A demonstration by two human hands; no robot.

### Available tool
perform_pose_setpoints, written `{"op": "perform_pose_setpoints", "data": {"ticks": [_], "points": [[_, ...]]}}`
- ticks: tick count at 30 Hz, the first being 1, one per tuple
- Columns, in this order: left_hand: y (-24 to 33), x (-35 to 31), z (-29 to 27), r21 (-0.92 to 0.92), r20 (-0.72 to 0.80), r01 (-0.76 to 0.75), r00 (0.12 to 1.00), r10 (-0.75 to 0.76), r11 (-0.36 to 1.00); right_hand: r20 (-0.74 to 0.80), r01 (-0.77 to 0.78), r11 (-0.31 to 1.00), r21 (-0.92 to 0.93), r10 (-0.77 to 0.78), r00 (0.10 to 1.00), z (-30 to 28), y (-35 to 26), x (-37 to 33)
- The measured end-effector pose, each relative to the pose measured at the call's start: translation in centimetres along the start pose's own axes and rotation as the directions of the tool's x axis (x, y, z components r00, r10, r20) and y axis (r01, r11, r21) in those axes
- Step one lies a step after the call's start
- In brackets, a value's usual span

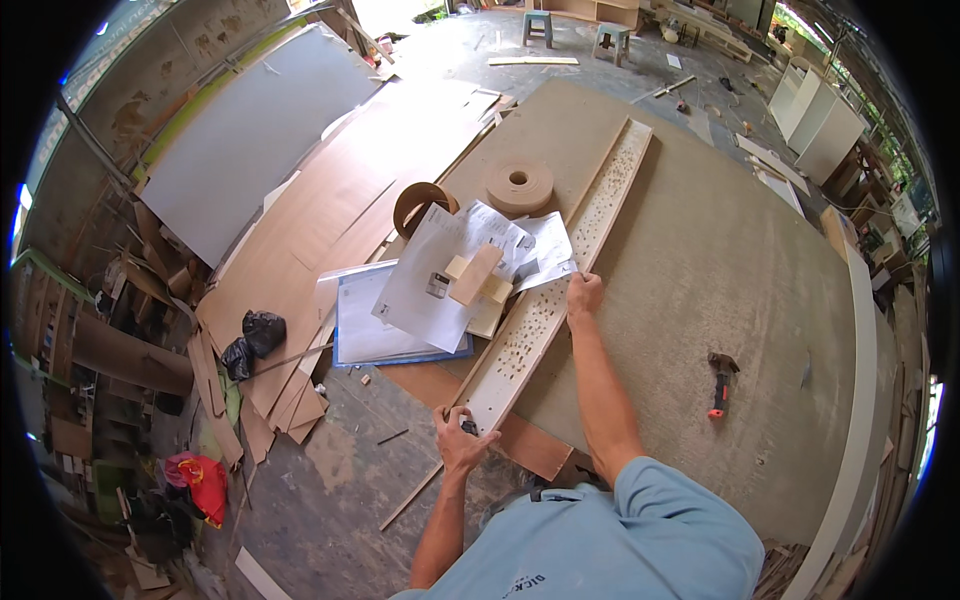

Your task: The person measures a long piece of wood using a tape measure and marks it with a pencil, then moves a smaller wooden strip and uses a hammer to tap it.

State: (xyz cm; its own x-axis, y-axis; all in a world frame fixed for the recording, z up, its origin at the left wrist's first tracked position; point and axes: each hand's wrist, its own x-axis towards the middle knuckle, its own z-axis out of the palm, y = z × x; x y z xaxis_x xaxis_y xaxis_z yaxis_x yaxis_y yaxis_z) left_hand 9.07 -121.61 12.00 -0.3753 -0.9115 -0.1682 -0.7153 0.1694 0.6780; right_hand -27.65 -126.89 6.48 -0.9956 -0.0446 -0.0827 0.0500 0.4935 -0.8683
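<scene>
A long, narrow wooden trough [487, 404] with a pale floor and raised side strips lies aslant over the worktable. Many small brown bits are scattered along it. At its near end is my left hand [463, 441], thumb and fingers bent round the corner, with a small dark object [469, 427] by the fingertips that I cannot identify. My right hand [584, 297] is closed over the trough's right side strip, about midway along, close to the corner of a printed sheet [549, 250]. What lies inside the right fingers is hidden.
Loose papers [415, 290], wood blocks [476, 275], a roll of edging strip [519, 187] and a brown tape ring [424, 207] sit left of the trough. A hammer [720, 384] with a red-and-black handle lies to the right. Thin wood sheets [300, 250] are stacked at left.
</scene>
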Motion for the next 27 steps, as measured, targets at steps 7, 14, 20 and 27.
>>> {"op": "perform_pose_setpoints", "data": {"ticks": [7, 14, 20, 27], "points": [[-0.1, 0.0, 0.5, -0.032, -0.027, -0.011, 1.0, 0.01, 0.999, 0.189, -0.041, 0.982, -0.182, 0.076, 0.979, 3.6, -1.4, 0.2], [-0.1, -0.1, 0.1, -0.054, -0.023, 0.018, 1.0, -0.02, 0.998, -0.016, 0.554, 0.795, -0.246, -0.574, 0.818, 1.6, -8.4, 2.2], [-0.4, 0.0, -0.1, -0.03, -0.04, -0.011, 0.999, 0.01, 0.999, -0.016, 0.716, 0.696, -0.052, -0.717, 0.696, -4.4, -19.5, 3.5], [-0.5, 0.2, 0.3, 0.019, -0.04, -0.02, 0.999, 0.021, 1.0, -0.078, 0.641, 0.53, 0.555, -0.734, 0.675, -2.1, -22.6, 5.0]]}}
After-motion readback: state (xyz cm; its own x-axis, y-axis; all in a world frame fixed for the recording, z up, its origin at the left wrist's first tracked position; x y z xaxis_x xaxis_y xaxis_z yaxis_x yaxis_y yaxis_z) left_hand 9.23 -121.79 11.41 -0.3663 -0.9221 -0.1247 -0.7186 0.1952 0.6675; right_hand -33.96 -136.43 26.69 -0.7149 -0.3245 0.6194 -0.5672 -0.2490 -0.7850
